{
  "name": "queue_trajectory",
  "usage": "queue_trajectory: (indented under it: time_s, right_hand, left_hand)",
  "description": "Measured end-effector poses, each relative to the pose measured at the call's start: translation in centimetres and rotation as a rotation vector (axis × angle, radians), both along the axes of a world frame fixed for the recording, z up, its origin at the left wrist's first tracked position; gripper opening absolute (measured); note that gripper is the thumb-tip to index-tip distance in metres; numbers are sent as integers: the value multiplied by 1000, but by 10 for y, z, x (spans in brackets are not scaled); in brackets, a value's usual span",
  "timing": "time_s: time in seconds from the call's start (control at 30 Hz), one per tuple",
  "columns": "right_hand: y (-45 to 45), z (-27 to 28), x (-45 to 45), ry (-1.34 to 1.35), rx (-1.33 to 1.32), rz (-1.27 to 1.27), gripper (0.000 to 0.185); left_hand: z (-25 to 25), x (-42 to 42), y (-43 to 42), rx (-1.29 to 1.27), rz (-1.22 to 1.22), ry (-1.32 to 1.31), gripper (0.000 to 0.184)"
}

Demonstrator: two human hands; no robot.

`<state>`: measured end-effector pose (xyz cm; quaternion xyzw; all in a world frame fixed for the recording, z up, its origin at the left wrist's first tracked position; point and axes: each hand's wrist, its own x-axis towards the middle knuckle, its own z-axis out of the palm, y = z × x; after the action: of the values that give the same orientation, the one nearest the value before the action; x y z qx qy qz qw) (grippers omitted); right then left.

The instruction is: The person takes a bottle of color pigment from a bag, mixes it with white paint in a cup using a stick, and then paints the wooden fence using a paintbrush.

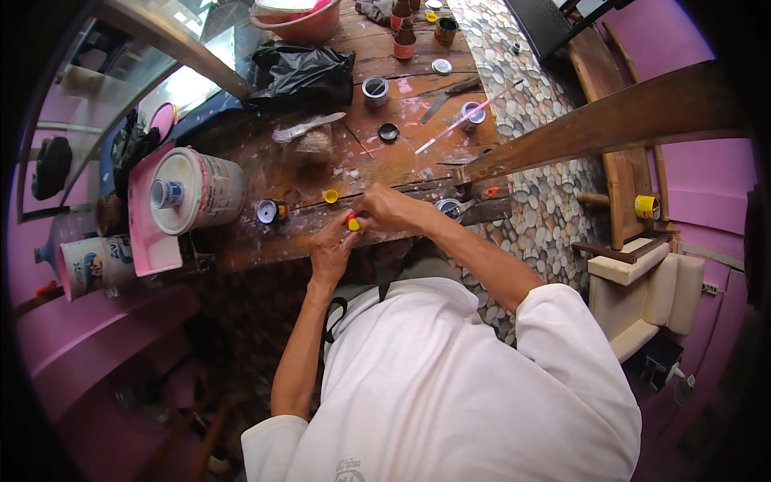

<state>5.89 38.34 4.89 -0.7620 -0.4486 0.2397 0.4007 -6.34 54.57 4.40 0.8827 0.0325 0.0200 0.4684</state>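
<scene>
Left hand (pixel 328 247) was clamped on red-and-yellow piece (pixel 352 222) | right hand (pixel 387 206) was beside it, grip unclear | piece was at surface (pixel 261 247)'s near edge | seemed light, stiff, perhaps slippery; sides suited pinching

White short-sleeved shirt (pixel 474 377), loose, soft folds down the back area, small dark print (pixel 348 470) low on the fabric. Wide sleeves ending above the elbows. Dark strap (pixel 384 277) near the waist, thin black loop (pixel 332 317) beside it. Greyish trousers (pixel 434 270), partly hidden. Hands bare.
</scene>
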Motion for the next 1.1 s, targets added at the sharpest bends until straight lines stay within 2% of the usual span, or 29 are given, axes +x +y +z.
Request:
queue_trajectory:
  time_s: [0.23, 0.33, 0.4, 0.5, 0.63, 0.73, 0.8, 0.83, 0.9, 0.93, 1.0, 1.1]
  right_hand:
    - [0, -4, -5, -107, -2, -3, 18]
    - [-6, -6, -4, -40, -25, -48, 18]
    - [-11, -9, -6, 24, 110, -164, 23]
    - [-15, -6, -9, 171, 103, -163, 28]
    - [-14, -12, -9, 219, 66, -173, 30]
    - [-13, -3, -10, 139, 23, -136, 25]
    - [-8, 1, -14, -114, -20, -85, 28]
    - [-7, 4, -18, -114, -20, -83, 28]
    - [-7, 10, -24, -345, -136, -52, 19]
    - [-6, 5, -27, -344, -136, -48, 19]
    - [-6, -6, -30, -549, -90, -56, 23]
    - [-9, -9, -26, -517, -90, -40, 22]
  left_hand:
    - [-11, -2, -1, -52, 32, -73, 43]
    - [-4, 0, -3, -46, 30, -28, 38]
    - [-2, 0, -4, -99, 24, -56, 39]
    - [4, 0, -6, -35, 49, -39, 39]
    - [-8, -2, -6, -38, 95, 26, 36]
    - [-16, -3, -3, -1, 66, -48, 34]
    - [-17, -1, -1, -38, 49, -43, 36]
    - [-15, -1, -2, -38, 51, -44, 36]
    - [-12, -1, -5, 25, 71, -60, 36]
    - [-14, -2, -7, 25, 75, -58, 36]
    - [-18, -2, -9, -7, 122, -68, 36]
    - [-20, -1, -8, 38, 91, -101, 37]
